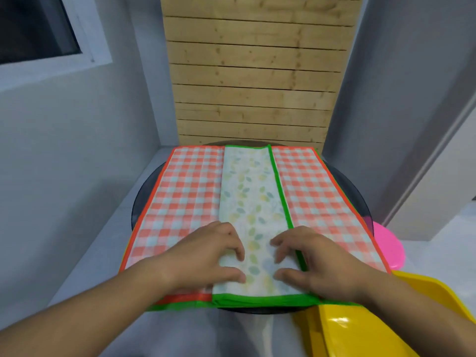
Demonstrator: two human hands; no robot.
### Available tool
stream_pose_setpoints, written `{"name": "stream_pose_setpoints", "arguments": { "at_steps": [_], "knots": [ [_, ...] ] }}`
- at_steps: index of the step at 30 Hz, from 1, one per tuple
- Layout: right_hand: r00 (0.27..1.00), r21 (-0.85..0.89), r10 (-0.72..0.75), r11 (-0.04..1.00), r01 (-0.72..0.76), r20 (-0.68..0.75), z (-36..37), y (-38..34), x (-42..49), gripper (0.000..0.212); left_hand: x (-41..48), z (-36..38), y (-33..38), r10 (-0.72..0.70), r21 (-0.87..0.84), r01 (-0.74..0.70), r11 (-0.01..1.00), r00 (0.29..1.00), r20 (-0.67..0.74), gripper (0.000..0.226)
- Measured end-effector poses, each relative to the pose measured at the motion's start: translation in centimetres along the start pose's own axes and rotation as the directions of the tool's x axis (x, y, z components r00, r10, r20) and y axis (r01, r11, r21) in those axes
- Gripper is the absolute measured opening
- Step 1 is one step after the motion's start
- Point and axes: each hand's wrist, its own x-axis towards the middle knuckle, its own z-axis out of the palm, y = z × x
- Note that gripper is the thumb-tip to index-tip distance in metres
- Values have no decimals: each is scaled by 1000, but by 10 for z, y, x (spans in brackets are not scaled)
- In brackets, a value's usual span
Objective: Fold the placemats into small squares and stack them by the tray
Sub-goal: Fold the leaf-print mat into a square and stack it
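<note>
Round dark table (pixel 357 196), wood-slat wall (pixel 252 73) behind; yellow tray (pixel 360 331) at R edge. L hand (pixel 206 256) & R hand (pixel 322 261), fingers loosely bent, gripping nothing, press folded leaf mat (pixel 252 197) atop checked mat (pixel 185 186).

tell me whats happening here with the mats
A person is folding placemats at a dark round table. Both the left hand and right hand are on the near end of a leaf-print placemat with a green border, already folded into a long strip. It lies on an opened-out orange checked placemat. The bent fingers press on it; I cannot tell if they pinch it. A yellow plastic tray sits at the near right, with no finished square in view.
</note>
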Motion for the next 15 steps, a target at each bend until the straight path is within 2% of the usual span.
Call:
{"name": "stream_pose_setpoints", "arguments": {
  "at_steps": [3, 6, 11, 15],
  "knots": [
    [996, 4, -20, 1000, 20, 87, 5, -5, -13, 25, -17, 6, 5, 27, -20, -27, 999, 999, 36, 52],
    [991, 13, -6, 1000, 4, 137, 7, -7, -23, 27, -27, 13, 8, 78, 39, -80, 996, 995, 58, 58],
    [988, -18, -2, 1000, 4, 154, 12, -11, -28, 33, -31, 18, 9, 71, -8, -71, 997, 997, 19, 50],
    [990, -24, 12, 1000, -9, 138, 14, -14, -30, 30, -34, 21, 10, 54, -76, -54, 996, 999, 3, 41]
  ]
}}
